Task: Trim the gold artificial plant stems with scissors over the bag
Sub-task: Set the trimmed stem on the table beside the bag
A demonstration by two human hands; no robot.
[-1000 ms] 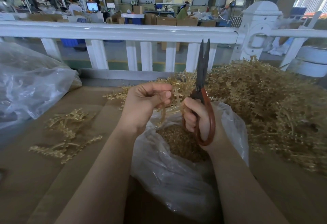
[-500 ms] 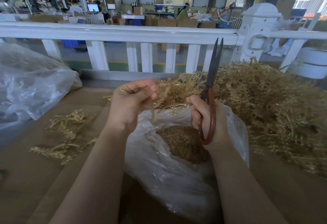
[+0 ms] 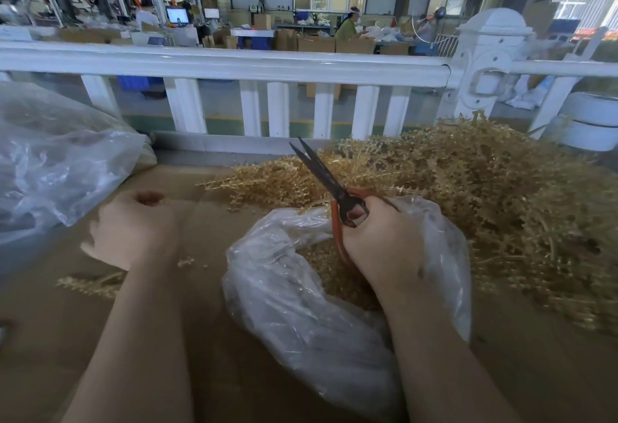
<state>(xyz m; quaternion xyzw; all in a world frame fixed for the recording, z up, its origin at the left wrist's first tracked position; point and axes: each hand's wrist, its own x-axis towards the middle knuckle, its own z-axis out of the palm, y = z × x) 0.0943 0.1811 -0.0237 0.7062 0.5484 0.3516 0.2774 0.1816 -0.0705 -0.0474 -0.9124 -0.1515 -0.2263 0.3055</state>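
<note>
My right hand (image 3: 378, 242) grips the orange-handled scissors (image 3: 321, 175) over the open clear plastic bag (image 3: 301, 322). The dark blades point up and to the left, slightly parted. Gold clippings (image 3: 317, 265) lie inside the bag. My left hand (image 3: 133, 228) is blurred, out to the left over the cardboard, with nothing visible in it. A few gold stems (image 3: 90, 285) lie just under and left of it. A big heap of gold plant stems (image 3: 485, 195) fills the right side behind the bag.
A large crumpled clear bag (image 3: 50, 162) sits at the left edge. A white railing (image 3: 234, 65) runs across the back of the brown cardboard surface (image 3: 217, 372). White rolls (image 3: 592, 121) stand at the far right.
My left hand swung left and down away from the bag, and the stem it held is no longer in it. The scissors tipped from upright to pointing up-left, and my right hand dropped lower.
</note>
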